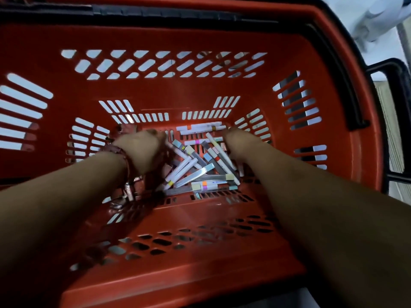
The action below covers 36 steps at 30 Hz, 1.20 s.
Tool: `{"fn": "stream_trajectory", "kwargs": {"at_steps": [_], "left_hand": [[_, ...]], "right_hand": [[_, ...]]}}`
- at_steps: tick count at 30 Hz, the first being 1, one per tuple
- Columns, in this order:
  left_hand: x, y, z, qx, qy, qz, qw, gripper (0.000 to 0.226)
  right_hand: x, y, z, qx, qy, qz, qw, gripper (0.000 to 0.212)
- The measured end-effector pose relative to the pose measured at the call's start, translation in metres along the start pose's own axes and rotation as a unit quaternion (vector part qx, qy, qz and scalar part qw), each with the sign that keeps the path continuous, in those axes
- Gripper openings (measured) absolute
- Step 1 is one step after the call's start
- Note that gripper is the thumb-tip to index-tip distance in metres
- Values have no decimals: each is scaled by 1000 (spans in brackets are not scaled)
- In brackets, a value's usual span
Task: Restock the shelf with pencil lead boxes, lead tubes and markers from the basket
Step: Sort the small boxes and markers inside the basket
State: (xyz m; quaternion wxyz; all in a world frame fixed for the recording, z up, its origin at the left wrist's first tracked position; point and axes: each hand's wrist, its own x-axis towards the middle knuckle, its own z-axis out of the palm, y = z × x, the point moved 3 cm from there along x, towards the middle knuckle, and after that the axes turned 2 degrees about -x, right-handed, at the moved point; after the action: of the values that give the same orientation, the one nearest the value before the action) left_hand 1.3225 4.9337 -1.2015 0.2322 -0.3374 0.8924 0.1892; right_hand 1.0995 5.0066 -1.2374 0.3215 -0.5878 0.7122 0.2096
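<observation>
My left hand [142, 150] and right hand [239, 145] were down on the basket [155, 94] floor, either side of the heaped markers [201, 127] and lead tubes [192, 176] near its far edge. My fingers were hidden, so I couldn't tell their grip.

Fingers of the left hand [142, 150] and right hand [241, 145] vanish behind their own knuckles in the pile of markers and lead tubes [200, 172], leaving any grip unreadable. Labels on the pile are too small to read. The red basket [178, 90] runs off frame at 9 o'clock, its black handle [388, 66] at 3 o'clock. A white shape [378, 18] at 2 o'clock is blurred.
</observation>
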Motion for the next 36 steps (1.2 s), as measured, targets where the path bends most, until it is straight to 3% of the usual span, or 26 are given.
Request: {"fn": "stream_trajectory", "kwargs": {"at_steps": [3,8,11,13,17,26,32,36], "left_hand": [[-1,37,26,-25,-31,119,992,45],[9,76,72,0,-75,191,979,63],[11,76,91,-9,-109,182,977,65],[11,72,94,-36,-94,178,979,64],[12,69,98,-51,-68,177,981,64],[13,67,94,-54,-55,157,985,52],[15,65,96,-81,-61,150,983,48],[13,65,98,-87,-59,151,983,44]], "right_hand": [[-2,4,5,-65,-54,67,994,37],[-8,-2,-5,-30,-58,84,994,42],[-12,-3,-3,-54,-74,56,994,45],[-17,-5,3,-92,-83,35,992,44],[-17,-4,12,-56,-84,6,995,31],[-17,-8,15,-101,-171,-2,980,51],[-11,1,22,51,-176,47,982,14],[-10,8,30,224,-164,129,952,14]]}}
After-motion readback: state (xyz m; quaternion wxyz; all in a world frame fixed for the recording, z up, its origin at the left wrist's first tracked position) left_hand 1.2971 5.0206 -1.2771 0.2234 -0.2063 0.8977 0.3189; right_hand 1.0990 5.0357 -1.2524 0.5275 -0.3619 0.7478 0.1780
